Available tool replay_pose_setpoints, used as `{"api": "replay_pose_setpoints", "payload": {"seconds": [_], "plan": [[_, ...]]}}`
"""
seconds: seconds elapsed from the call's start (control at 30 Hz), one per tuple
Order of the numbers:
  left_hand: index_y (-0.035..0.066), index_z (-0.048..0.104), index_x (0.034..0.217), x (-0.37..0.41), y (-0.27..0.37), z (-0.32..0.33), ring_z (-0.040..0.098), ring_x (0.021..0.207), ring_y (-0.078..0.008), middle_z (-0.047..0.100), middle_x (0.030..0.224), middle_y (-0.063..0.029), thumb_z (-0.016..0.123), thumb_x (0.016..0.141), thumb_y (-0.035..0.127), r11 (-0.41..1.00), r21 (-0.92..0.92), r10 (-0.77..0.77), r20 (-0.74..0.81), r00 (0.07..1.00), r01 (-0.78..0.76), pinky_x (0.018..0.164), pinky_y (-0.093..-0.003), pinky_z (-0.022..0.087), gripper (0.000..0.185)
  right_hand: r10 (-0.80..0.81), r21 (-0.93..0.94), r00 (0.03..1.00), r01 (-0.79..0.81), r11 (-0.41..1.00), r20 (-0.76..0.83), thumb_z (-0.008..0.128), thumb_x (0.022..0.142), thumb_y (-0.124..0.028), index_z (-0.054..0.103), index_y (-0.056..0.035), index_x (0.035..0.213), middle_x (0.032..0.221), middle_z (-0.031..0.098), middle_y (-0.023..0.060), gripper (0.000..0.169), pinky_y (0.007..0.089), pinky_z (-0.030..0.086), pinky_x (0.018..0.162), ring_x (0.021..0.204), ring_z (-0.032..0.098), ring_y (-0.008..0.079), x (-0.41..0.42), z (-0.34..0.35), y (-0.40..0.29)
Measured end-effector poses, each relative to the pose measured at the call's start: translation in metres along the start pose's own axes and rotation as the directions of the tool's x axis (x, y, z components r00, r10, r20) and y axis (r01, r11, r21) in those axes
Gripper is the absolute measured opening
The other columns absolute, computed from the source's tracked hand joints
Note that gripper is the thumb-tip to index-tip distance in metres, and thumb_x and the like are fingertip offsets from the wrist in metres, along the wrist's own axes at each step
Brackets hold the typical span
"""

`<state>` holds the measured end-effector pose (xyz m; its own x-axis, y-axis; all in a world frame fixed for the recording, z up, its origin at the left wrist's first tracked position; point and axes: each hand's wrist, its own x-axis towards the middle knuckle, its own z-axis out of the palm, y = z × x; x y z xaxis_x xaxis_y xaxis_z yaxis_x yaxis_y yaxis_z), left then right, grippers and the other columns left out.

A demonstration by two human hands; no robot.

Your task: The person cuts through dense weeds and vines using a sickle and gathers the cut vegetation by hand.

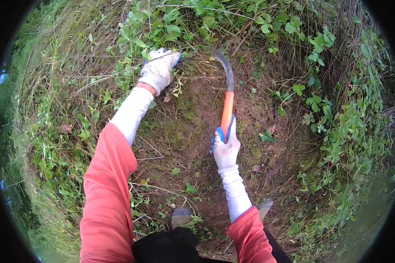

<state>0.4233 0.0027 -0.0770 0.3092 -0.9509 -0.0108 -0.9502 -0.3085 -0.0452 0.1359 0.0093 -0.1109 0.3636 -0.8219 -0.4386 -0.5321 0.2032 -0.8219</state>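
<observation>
My right hand (pixel 227 148), in a white knit glove with blue coating, grips the orange handle (pixel 228 108) of a sickle. Its curved grey metal blade (pixel 228 70) points away from me, and the tip bends left towards the edge of the weeds. Up and to the left, my left hand (pixel 156 70) wears a matching, soiled glove. Its fingers are curled around green weed stems (pixel 144 54) low to the ground, though the glove hides most of the grip. A gap of soil and dry litter separates the blade from this hand.
Leafy weeds (pixel 171 26) grow thickly at the far side. Trailing vines (pixel 316 102) and taller growth stand at the right. Brown soil with moss and litter (pixel 197 115) lies between my arms. My two shoe tips (pixel 181 217) show below, with cut stems near the left one.
</observation>
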Motion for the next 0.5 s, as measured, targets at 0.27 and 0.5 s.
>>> {"api": "replay_pose_setpoints", "payload": {"seconds": [0.27,0.5], "plan": [[0.012,0.050,0.125,-0.061,-0.014,0.042,0.050,0.112,-0.0285,0.054,0.119,-0.0133,0.062,0.064,0.005,0.987,0.096,-0.149,0.276,0.949,0.127,0.092,-0.0430,0.039,0.063,0.199,0.334,0.975,-0.221,0.917,0.099,0.054,0.090,-0.005,0.026,-0.0152,0.146,0.069,0.055,-0.0010,0.064,0.0220,0.047,0.048,0.054,0.050,0.0054,-0.070,-0.042,-0.027],[0.016,0.038,0.137,-0.034,0.011,0.016,0.053,0.101,-0.0316,0.056,0.110,-0.0164,0.053,0.073,-0.001,0.969,0.214,-0.164,0.172,0.971,0.125,0.079,-0.0408,0.047,0.068,0.028,0.189,0.960,-0.083,0.978,0.280,0.055,0.092,-0.012,0.030,-0.0104,0.143,0.064,0.053,0.0030,0.056,0.0257,0.045,0.040,0.047,0.050,0.0089,0.056,0.010,-0.074]]}}
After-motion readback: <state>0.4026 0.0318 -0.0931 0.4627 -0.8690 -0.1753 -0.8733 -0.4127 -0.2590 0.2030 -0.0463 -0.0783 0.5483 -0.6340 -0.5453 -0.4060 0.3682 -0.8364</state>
